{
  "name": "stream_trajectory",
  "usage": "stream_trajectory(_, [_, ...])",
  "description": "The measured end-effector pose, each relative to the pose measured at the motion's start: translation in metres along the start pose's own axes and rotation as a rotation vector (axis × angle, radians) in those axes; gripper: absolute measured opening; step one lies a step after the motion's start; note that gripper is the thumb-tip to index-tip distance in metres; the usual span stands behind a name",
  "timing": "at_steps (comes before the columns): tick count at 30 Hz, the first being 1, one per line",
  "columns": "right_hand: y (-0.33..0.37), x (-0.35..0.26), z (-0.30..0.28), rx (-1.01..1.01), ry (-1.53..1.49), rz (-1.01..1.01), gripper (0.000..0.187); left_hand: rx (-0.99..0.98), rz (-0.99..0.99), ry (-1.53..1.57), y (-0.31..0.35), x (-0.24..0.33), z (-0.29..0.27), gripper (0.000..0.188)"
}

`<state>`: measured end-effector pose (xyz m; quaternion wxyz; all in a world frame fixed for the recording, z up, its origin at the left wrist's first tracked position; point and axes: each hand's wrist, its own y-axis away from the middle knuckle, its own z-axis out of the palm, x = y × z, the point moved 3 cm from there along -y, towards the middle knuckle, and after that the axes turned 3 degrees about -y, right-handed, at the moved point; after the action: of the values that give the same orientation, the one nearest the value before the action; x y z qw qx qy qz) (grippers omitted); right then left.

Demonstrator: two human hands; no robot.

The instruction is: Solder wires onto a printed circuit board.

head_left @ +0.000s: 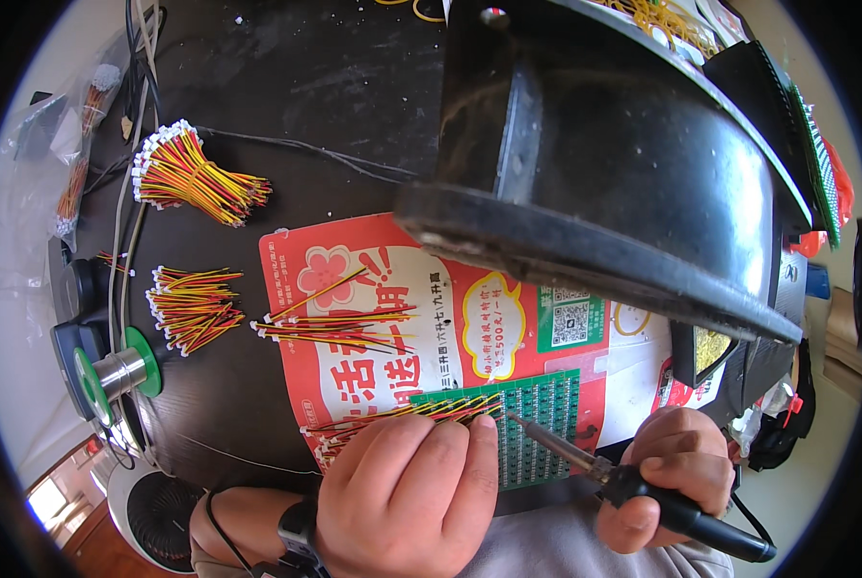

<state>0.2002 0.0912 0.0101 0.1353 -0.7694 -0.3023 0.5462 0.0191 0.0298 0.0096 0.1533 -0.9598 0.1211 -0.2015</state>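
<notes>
Across the green circuit board (549, 424), near the lower middle, lies a row of red, yellow and black wires (450, 408) with white plugs at their left ends. My left hand (407, 496) rests over these wires with fingers bent and pressed together, pinching wire close to the board; its fingertips are partly hidden. In my right hand (676, 472) is a soldering iron (696, 523) with a black handle. Its metal tip points left and meets the board, or hovers just above it, beside the wire ends and my left fingertips.
A large black round-bodied device (623, 164) overhangs the upper right. Loose wires (344, 328) lie on a red printed sheet (286, 260). Further left are a tied wire bundle (199, 178), a wire pile (195, 306) and a solder spool (120, 374). Yellow tip-cleaning wool (712, 349) sits right.
</notes>
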Motion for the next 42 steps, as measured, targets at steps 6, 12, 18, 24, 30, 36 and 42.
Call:
stream_trajectory(6, [-0.001, -0.001, 0.001, -0.014, 0.025, 0.030, 0.039, -0.026, -0.011, 0.003, -0.007, 0.000, -0.004, 0.025])
stream_trajectory(12, [-0.001, -0.001, 0.000, -0.025, 0.011, 0.023, 0.036, 0.049, -0.080, 0.069, -0.003, 0.002, -0.003, 0.024])
stream_trajectory(18, [-0.002, -0.002, -0.002, -0.083, 0.036, 0.025, 0.035, 0.011, -0.107, 0.120, 0.002, -0.001, -0.001, 0.022])
stream_trajectory(24, [-0.002, -0.001, 0.000, -0.067, 0.035, 0.021, 0.036, -0.016, -0.072, 0.115, -0.009, -0.002, -0.004, 0.023])
stream_trajectory(30, [-0.001, -0.001, 0.000, -0.041, 0.021, 0.034, 0.036, -0.008, -0.111, 0.137, 0.001, -0.004, -0.001, 0.024])
stream_trajectory(36, [-0.004, -0.002, 0.000, -0.068, 0.013, 0.020, 0.036, 0.007, -0.070, 0.126, -0.010, -0.002, -0.003, 0.023])
stream_trajectory(42, [-0.001, 0.001, 0.002, -0.072, 0.012, 0.023, 0.036, 0.001, -0.066, 0.108, -0.007, -0.002, -0.001, 0.023])
